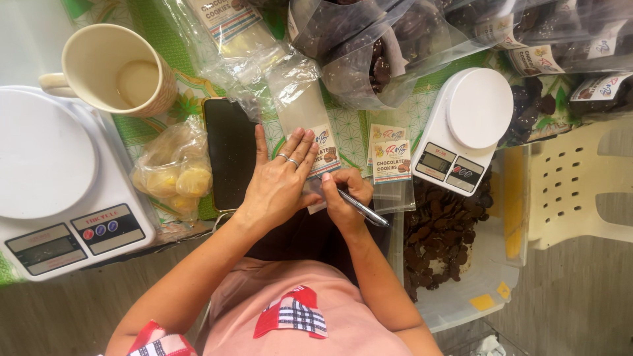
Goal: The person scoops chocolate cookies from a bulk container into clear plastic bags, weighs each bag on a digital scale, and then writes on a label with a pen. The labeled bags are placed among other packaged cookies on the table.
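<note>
My left hand (280,178) lies flat, fingers spread, on a clear plastic pouch with a printed label (308,125), pressing it to the table. Two rings show on one finger. My right hand (344,198) grips a silver pen (362,209), its tip down at the pouch's lower edge beside my left hand. More labelled clear pouches (390,161) lie just right of my right hand.
A black phone (229,151) lies left of my left hand. A bag of yellow pieces (175,171), a cream mug (112,66) and a large white scale (59,191) stand at left. A small white scale (465,128), bags of dark cookies (376,53) and a tub of cookies (442,237) are at right.
</note>
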